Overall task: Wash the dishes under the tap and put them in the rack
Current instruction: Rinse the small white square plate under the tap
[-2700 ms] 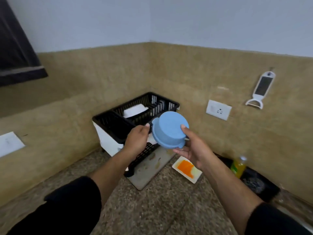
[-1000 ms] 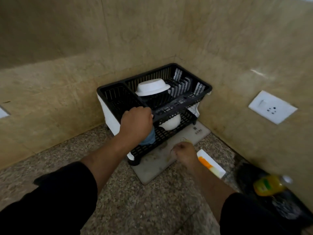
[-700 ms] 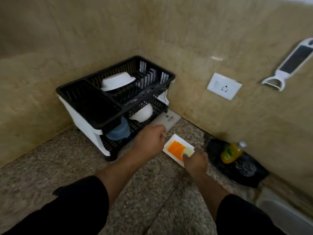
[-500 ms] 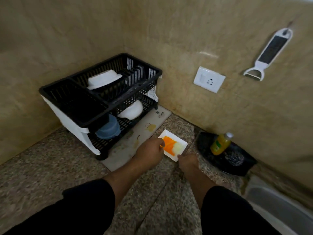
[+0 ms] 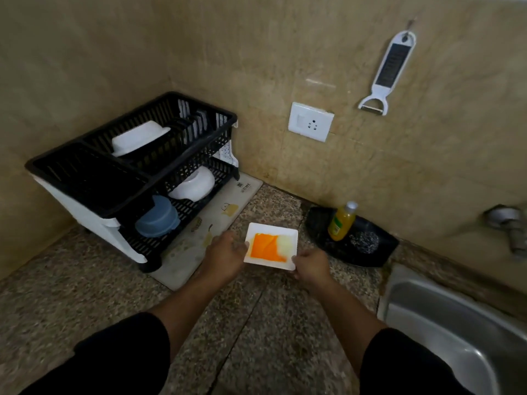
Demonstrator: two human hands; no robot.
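A white square plate (image 5: 278, 235) smeared with orange residue is held between both hands just above the granite counter. My left hand (image 5: 225, 255) grips its left edge and my right hand (image 5: 310, 267) grips its near right corner. The black two-tier dish rack (image 5: 85, 178) stands in the corner on a drying mat (image 5: 228, 206). A white bowl (image 5: 137, 138) lies on the top tier. On the lower tier sit a blue bowl (image 5: 156, 218) and another white bowl (image 5: 194, 185).
A steel sink (image 5: 456, 329) is at the lower right, with the tap (image 5: 510, 226) on the wall above it. A black tray (image 5: 356, 246) holds a yellow soap bottle (image 5: 340, 222) and a steel scrubber (image 5: 363, 240). A wall socket (image 5: 310, 121) and a hanging peeler (image 5: 387, 72) are on the wall.
The blue bowl went from both hands into the rack's lower tier. Both hands then moved right to the white square plate and took hold of it.
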